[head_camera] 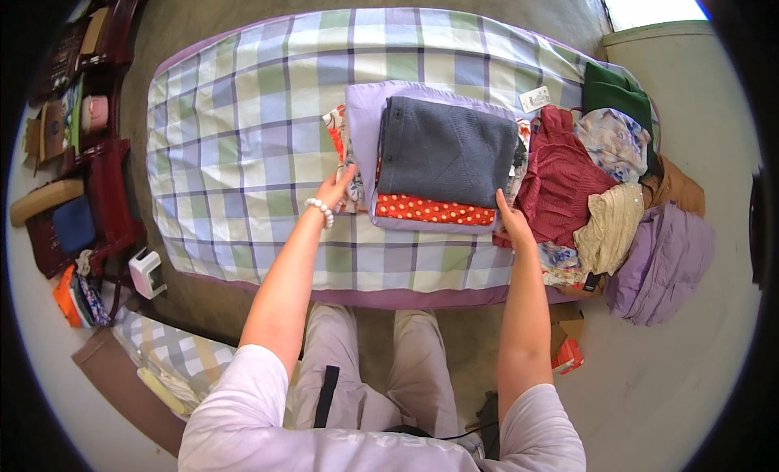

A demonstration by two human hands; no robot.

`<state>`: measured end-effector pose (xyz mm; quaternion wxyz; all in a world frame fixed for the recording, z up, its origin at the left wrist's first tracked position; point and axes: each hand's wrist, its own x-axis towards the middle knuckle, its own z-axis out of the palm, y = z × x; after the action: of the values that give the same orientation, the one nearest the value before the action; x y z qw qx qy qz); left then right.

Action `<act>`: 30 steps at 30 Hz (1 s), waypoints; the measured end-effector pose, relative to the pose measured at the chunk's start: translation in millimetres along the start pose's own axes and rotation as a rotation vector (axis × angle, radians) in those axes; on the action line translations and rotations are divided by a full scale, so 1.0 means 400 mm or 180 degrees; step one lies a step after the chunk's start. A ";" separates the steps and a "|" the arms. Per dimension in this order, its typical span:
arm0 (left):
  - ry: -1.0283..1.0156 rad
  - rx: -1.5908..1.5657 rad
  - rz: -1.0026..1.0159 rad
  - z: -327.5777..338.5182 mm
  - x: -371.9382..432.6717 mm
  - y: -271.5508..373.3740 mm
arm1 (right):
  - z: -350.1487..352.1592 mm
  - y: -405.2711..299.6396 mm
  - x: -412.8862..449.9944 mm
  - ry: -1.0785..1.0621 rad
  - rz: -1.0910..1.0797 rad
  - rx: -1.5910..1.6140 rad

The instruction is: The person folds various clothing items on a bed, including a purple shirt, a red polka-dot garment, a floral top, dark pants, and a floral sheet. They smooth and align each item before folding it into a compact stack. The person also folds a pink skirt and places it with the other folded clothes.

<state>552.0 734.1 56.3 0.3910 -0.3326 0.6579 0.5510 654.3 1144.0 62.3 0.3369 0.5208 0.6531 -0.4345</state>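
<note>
A stack of folded cloth lies on a bed with a checked sheet (255, 137). On top is a dark grey knitted garment (447, 152); under it show a red cloth with pale dots (432, 210), a lavender cloth (364, 110) and a flowered cloth (338, 128). My left hand (336, 187) is at the stack's left edge, touching the flowered cloth, its thumb raised; whether it grips is unclear. At the lower right corner, my right hand (513, 219) has fingers against or under the stack, partly hidden.
Right of the stack lie a dark red ribbed garment (560, 174), a beige garment (608, 225), a purple jacket (663, 262), a green cloth (618, 95) and a white tag (535, 99). Dark red wooden chairs (112, 192) and a white stool (147, 272) stand left of the bed.
</note>
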 end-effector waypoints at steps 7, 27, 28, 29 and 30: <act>0.0335 0.0682 0.1444 0.129 0.056 -0.043 | 0.058 -0.068 -0.027 0.0181 -0.0922 0.1083; 0.2738 0.3055 0.3492 -0.003 -0.145 0.114 | 0.442 0.227 -0.331 -0.2088 0.1185 0.1328; 0.2679 0.2905 0.3481 0.022 -0.185 0.075 | 0.337 0.216 -0.306 -0.2411 0.1273 0.1067; 0.2538 0.2695 0.3468 0.035 -0.210 0.009 | 0.253 0.230 -0.265 -0.2051 0.1054 0.1179; 0.2251 0.2515 0.3299 0.080 -0.265 -0.027 | 0.195 0.384 -0.106 -0.1232 0.0482 0.1632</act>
<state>616.4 764.6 141.9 -0.0640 0.0285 0.9664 0.2472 812.5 1068.2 36.1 0.3441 0.5435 0.4057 -0.6494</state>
